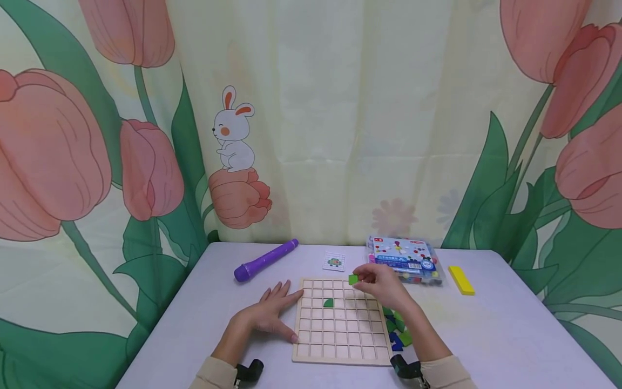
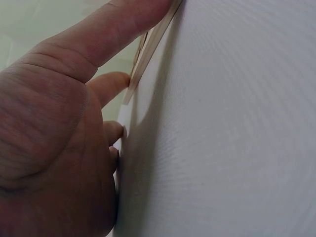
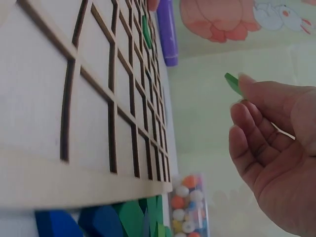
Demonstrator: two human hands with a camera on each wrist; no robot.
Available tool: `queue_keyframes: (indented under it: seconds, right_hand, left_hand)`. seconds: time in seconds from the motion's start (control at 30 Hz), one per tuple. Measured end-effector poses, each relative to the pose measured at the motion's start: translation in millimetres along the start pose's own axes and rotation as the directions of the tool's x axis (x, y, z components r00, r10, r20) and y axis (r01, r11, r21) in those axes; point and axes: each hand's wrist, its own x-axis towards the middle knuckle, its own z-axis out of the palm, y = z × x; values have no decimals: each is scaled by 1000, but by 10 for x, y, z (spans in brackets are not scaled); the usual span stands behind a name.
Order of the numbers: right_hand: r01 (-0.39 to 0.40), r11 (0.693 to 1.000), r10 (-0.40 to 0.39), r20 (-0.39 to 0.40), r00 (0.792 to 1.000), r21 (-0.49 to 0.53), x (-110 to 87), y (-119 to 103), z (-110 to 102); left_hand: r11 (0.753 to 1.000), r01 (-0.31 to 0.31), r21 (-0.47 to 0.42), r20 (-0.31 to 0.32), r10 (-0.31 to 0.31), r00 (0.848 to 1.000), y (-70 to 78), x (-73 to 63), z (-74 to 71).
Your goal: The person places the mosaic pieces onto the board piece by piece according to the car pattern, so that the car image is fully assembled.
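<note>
A wooden grid board (image 1: 340,339) lies on the white table. My left hand (image 1: 266,313) rests at its left side with fingers spread, thumb and a fingertip touching the frame; the left wrist view shows the thumb against the wooden edge (image 2: 148,57). Above the board's far right part, my right hand (image 1: 384,283) pinches a small green tile (image 1: 353,279) between thumb and fingers. That green tile (image 3: 233,83) is seen almost edge-on in the right wrist view. One dark green quarter-round tile (image 1: 328,303) sits in a cell in the upper left part of the board.
Several green and blue tiles (image 1: 406,338) lie along the board's right side. Behind the board is a small pattern card (image 1: 334,262), with a clear plastic box (image 1: 405,259) to its right. A purple microphone-shaped object (image 1: 266,261) and a yellow block (image 1: 461,280) lie farther out.
</note>
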Motion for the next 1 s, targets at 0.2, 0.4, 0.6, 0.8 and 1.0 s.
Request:
queue_keyframes:
  seconds: [0.2,0.4,0.6,0.8,1.0]
  right_hand:
    - [-12,990,9,22,1000,139,44,37,142]
    - [-30,987,23,43,999,157,66,78,259]
    - [-60,995,52,92,994,78,55,94,346]
    - [-60,997,50,160,986,56,50,135,405]
    - [-73,996,63,178,982,51,44,161,444]
  left_hand:
    - [1000,2,-12,8,-2,1000,-34,4,18]
    - [1000,13,-16,2,-13,1000,-33,8,16]
    - [1000,19,-1,5,-19,1000,-13,5,5]
    - [1000,19,-3,2,-19,1000,7,-8,-5]
    - [1000,14,-9,0,-14,1000,8,-12,2]
